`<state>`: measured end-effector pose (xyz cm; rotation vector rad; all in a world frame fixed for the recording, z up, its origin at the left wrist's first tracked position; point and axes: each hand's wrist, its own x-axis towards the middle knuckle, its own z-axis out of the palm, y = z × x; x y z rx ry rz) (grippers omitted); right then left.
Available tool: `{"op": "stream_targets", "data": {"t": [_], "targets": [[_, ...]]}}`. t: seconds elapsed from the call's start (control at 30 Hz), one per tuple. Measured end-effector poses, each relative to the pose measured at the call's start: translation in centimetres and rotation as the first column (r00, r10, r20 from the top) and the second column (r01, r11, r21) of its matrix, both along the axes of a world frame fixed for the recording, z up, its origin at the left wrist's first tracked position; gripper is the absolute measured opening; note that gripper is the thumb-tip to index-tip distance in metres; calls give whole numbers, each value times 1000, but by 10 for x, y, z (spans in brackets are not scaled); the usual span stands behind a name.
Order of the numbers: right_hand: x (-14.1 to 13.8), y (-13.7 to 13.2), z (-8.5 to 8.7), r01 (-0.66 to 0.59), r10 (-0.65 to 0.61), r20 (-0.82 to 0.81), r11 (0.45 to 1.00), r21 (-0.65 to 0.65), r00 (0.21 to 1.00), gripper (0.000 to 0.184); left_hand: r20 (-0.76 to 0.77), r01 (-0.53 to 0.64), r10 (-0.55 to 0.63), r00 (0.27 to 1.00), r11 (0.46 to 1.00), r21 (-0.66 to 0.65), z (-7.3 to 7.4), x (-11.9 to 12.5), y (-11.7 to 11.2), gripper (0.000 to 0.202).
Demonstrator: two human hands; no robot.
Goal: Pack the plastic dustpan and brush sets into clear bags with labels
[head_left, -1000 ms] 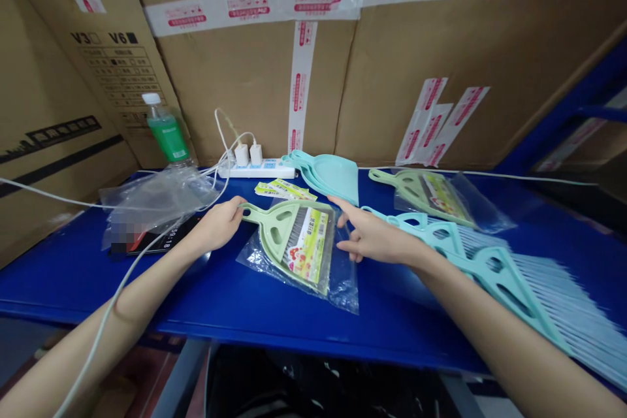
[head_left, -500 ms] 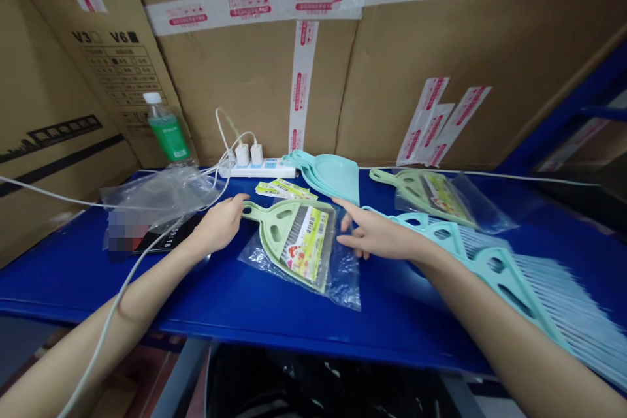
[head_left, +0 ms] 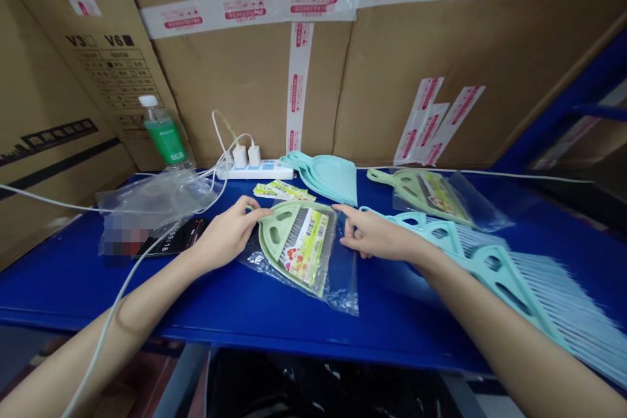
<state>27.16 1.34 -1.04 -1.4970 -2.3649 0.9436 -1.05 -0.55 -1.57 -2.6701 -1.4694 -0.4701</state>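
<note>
A green dustpan-and-brush set with a printed card lies on the blue table, partly in a clear plastic bag. My left hand is closed around its handle at the left, covering most of it. At the bag's right side is my right hand, its index finger stretched along the upper edge and the other fingers loosely bent. Whether those bent fingers press on the plastic is unclear. Light-blue brushes lie beside my right forearm. Behind the set are stacked light-blue dustpans and printed cards.
Another bagged green dustpan set lies at the back right. A white power strip with two chargers stands against the cardboard boxes. To the left are a green-labelled bottle, loose plastic bags and a phone. A white cable crosses my left forearm.
My left hand has moved right, further over the handle, with its fingers now reaching the dustpan's body. My right index finger has come to the bag's upper edge, and its other fingers are more bent.
</note>
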Motion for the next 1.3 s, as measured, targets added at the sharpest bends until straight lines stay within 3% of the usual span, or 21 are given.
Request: {"op": "stream_targets", "data": {"t": [0.1, 0.23, 0.33, 0.43, 0.57, 0.7, 0.77, 0.87, 1.0, 1.1, 1.3], "targets": [[5, 1, 6, -59, 58, 57, 998, 21, 997, 64, -26, 61, -63, 998, 997, -51, 0, 1, 0, 47], [9, 6, 9, -7, -17, 122, 982, 188, 992, 36, -17, 109, -110, 994, 992, -61, 0, 0, 1, 49], [10, 11, 2, 72, -140, 119, 889, 453, 983, 30, -6, 130, -131, 991, 990, -59, 0, -1, 2, 48], [10, 14, -6, 12, -129, 153, 803, 596, 980, 31, -7, 148, -149, 989, 987, -56, 0, -2, 3, 48], [9, 15, -10, -139, 4, 257, 847, 513, 966, 39, -21, 139, -139, 990, 990, -10, 1, 0, 1, 46], [6, 12, -8, -160, 34, 270, 873, 461, 962, 46, -13, 213, -212, 977, 975, 69, 6, 9, -12, 34], [4, 8, -5, -164, 37, 279, 878, 449, 960, 49, 11, 337, -337, 941, 941, 30, 8, 15, -20, 29], [2, 1, 1, -163, 29, 314, 898, 409, 949, 55, 67, 522, -518, 853, 850, -76, 9, 21, -27, 25], [1, -6, 10, -179, 58, 334, 922, 343, 941, 61, 104, 600, -591, 800, 789, -131, 6, 22, -28, 25], [4, -8, 15, -196, 95, 342, 941, 274, 935, 55, 110, 616, -606, 788, 776, -134, 6, 21, -27, 18], [11, -10, 23, -253, 193, 351, 958, 133, 916, 26, 150, 637, -620, 771, 746, -195, 11, 20, -28, 17]]}}
